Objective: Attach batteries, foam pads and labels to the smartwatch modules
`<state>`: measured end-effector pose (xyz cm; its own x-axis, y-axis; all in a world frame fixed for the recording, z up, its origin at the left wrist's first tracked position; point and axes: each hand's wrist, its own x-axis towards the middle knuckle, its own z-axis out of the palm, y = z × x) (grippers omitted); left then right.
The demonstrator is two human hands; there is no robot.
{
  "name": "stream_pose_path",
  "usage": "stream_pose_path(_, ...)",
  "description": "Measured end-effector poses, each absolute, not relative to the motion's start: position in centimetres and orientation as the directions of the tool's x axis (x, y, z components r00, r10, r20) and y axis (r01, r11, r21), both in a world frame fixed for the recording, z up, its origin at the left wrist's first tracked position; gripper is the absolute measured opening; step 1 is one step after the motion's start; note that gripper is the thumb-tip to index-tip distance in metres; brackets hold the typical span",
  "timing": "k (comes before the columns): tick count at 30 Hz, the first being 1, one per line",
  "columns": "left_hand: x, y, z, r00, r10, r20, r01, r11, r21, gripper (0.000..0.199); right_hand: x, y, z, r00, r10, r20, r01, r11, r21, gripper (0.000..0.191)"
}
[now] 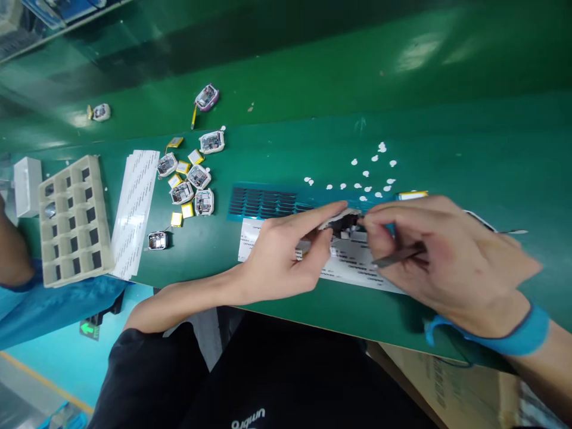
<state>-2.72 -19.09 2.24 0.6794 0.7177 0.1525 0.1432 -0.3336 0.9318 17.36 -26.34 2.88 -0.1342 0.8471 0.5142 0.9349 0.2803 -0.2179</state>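
Observation:
My left hand [286,256] grips a small white watch-like housing [342,223] with dark inner parts, tilted between thumb and fingers. My right hand [438,256] is closed around metal tweezers [397,256], which lie across its palm and point left. Its thumb and forefinger pinch at the housing's right edge; whatever is between them is too small to make out. Below the hands lies a white printed sheet [353,268]. A blue strip with rows of black pieces [263,202] is just beyond my left hand. Behind my right fingers shows a yellow-edged battery [412,195].
Several open housings [199,176] and yellow battery cells [177,219] lie to the left. Round white stickers [366,173] are scattered beyond the hands. Further left are printed strips [136,208], a compartment tray [74,220] and a white box [27,187]. Another person's arm [13,250] is at far left.

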Motion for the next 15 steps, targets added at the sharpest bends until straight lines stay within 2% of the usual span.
stream_pose_path(2, -2.8, -19.0, 2.4, 0.664, 0.743, 0.09, 0.162, -0.26, 0.952, 0.039, 19.1, -25.5, 3.1, -0.024, 0.844, 0.535, 0.963, 0.164, -0.216, 0.016)
stream_pose_path(4, -2.9, -18.9, 2.5, 0.661, 0.748, 0.058, 0.158, -0.214, 0.964, 0.04, 21.3, -24.7, 3.3, 0.109, 0.801, 0.589, 0.98, 0.014, -0.2, 0.038)
stream_pose_path(6, -3.0, -19.0, 2.5, 0.664, 0.746, 0.048, 0.139, -0.187, 0.973, 0.04, 23.3, -24.1, 3.5, 0.139, 0.753, 0.643, 0.981, -0.014, -0.196, 0.058)
stream_pose_path(8, -3.0, -19.0, 2.5, 0.67, 0.742, 0.031, 0.121, -0.15, 0.981, 0.04, 24.3, -23.9, 3.5, 0.1, 0.724, 0.683, 0.982, 0.041, -0.187, 0.057)
stream_pose_path(11, -2.9, -18.8, 2.4, 0.671, 0.74, -0.033, 0.093, -0.039, 0.995, 0.038, 23.4, -24.1, 3.6, 0.009, 0.712, 0.702, 0.974, 0.153, -0.168, 0.037)
stream_pose_path(15, -2.7, -18.2, 2.4, 0.666, 0.733, -0.138, 0.047, 0.144, 0.989, 0.037, 20.0, -24.8, 3.4, -0.236, 0.788, 0.569, 0.926, 0.36, -0.115, 0.028)
